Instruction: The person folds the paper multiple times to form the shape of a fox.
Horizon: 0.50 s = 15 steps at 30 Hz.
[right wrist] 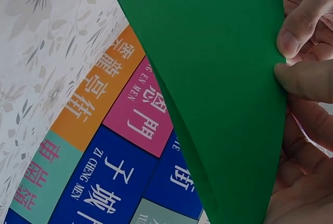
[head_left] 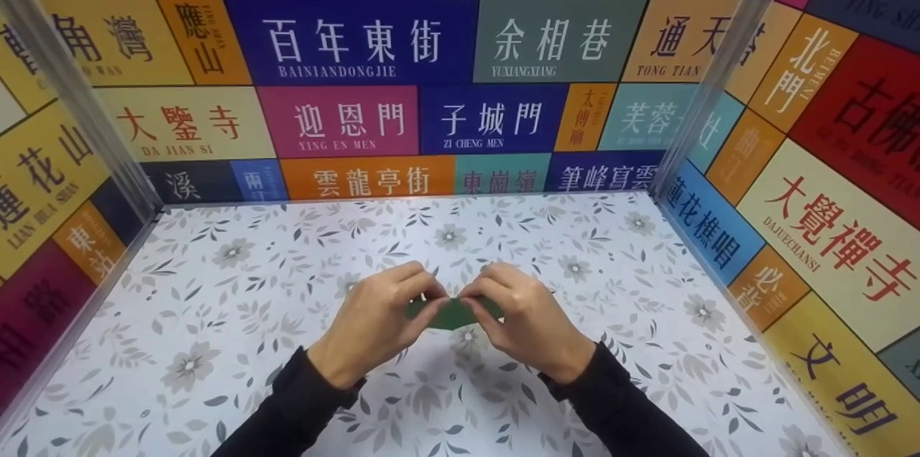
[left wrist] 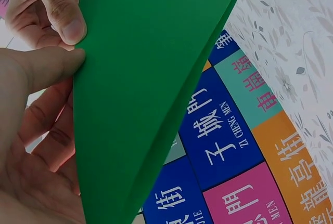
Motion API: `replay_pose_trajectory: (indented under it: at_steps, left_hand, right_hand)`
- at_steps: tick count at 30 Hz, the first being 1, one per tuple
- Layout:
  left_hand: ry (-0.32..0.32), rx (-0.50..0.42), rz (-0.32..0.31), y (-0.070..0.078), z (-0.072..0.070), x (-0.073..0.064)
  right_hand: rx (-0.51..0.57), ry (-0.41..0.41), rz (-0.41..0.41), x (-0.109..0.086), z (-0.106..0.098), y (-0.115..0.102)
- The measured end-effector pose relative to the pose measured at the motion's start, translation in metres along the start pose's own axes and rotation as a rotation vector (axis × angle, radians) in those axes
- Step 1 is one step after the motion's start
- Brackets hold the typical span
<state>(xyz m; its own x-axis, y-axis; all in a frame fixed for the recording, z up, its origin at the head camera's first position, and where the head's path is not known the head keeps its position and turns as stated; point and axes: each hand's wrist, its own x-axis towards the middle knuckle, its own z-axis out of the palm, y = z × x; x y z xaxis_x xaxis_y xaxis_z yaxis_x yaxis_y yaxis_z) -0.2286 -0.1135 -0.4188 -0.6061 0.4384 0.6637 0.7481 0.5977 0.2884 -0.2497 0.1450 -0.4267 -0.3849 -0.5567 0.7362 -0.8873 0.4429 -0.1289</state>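
Note:
A sheet of green paper, folded over into two layers, is held up between both hands above the table. My left hand pinches its upper edge between thumb and fingers. Close beside it, my right hand pinches the same edge, the two thumbs almost meeting. The left wrist view shows the folded green paper with its layers slightly parted along the lower edge. A similar gap shows along the green paper in the right wrist view. Fingers behind the sheet are partly hidden.
Beneath the hands lies a white table top printed with grey flowers and leaves. A back wall of coloured panels with Chinese lettering rises behind it. Similar side walls stand left and right, with clear corner strips where they meet the back.

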Motion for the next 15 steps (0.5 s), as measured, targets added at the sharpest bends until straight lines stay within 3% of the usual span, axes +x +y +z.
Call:
replay_pose_trajectory:
  at_steps: [15]
  left_hand:
    - [-0.02,-0.006,-0.025,-0.007,-0.0072,0.0004]
  right_hand:
    - [0.029,-0.009,0.021,-0.0001,-0.0018,0.0049]
